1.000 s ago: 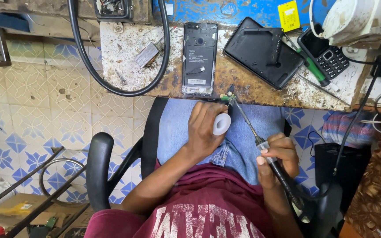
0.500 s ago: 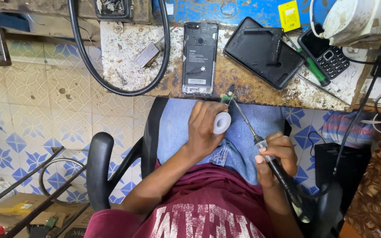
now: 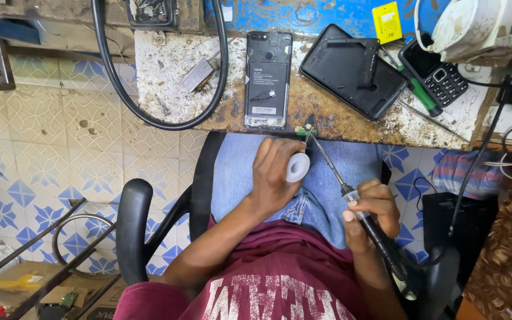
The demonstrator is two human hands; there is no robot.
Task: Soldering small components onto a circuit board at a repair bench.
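I see iron (image 3: 351, 198) in right hand (image 3: 371, 210), grip closed round handle like pen, tip at 12 o'clock touching small green board (image 3: 301, 131) on surface (image 3: 357, 121) edge. Left hand (image 3: 277, 175) closed on white spool (image 3: 297, 168), just beside tip. Board looks light, thin, fragile; I'd pinch by edges only. Iron stiff, likely hot at tip: hold handle. Open phone (image 3: 266, 80) at 11 o'clock.

The left hand (image 3: 277, 175) holds a white spool (image 3: 297, 168) over the lap. The right hand (image 3: 370, 210) grips a soldering iron (image 3: 351, 195), its tip touching a small green circuit board (image 3: 303, 131) at the workbench (image 3: 173, 89) edge, below an opened phone (image 3: 268, 80).
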